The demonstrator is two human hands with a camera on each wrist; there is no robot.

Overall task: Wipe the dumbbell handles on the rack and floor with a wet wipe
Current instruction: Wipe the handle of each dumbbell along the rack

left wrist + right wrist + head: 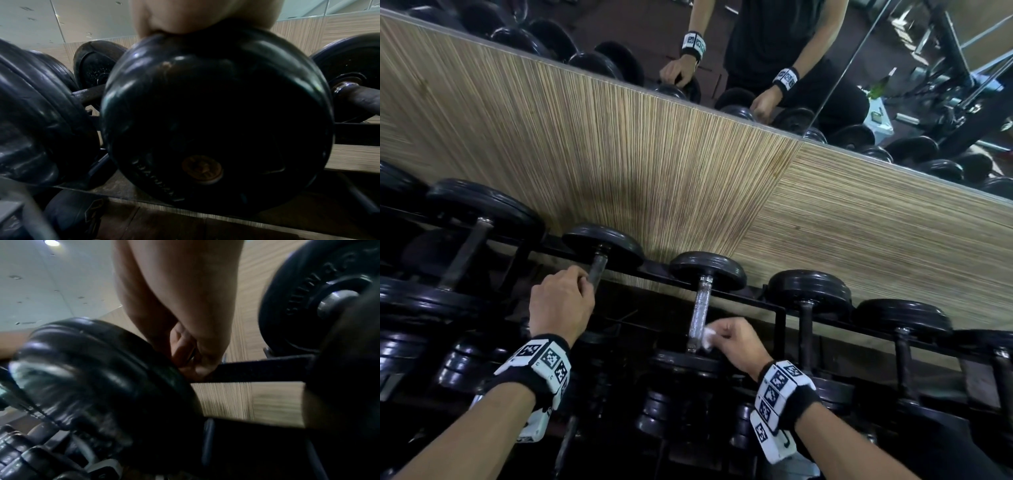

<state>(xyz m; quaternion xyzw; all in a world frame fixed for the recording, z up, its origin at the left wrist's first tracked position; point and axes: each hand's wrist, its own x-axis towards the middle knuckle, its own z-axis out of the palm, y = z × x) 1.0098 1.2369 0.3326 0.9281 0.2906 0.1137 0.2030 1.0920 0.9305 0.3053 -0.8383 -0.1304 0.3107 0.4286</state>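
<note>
Running across the head view, a wood-grain wall panel (pixel 654 164) is seen behind a black steel rack (pixel 779 310), with a mirror (pixel 808 51) above the panel. On the rack's upper tier six dumbbells can be counted; more lie on the lower tier, too dark and crowded to count.

Two hands are seen, each with a marker-printed wristband. The left hand (pixel 561 303) is curled round the handle of the third dumbbell (pixel 599 265) from the left, gripping its nearer half; only the far stretch of that handle shows beyond the knuckles. In the left wrist view that dumbbell's near plate (pixel 216 121) fills the picture, with the heel of the hand above it.

The right hand (pixel 739 342) is closed in a pinch on one white wet wipe (pixel 708 337), bunched small between thumb and fingers. The wipe is pressed against the right side of the knurled chrome handle (pixel 700 308) of the fourth dumbbell, low on the bar, just above its near plate (pixel 685 365). The rest of that handle is bare up to the far plate (pixel 709 270). In the right wrist view the curled fingers (pixel 185 352) are tucked behind the near plate; the wipe itself cannot be made out there.

The two gripped handles are neighbours on the tier.
</note>
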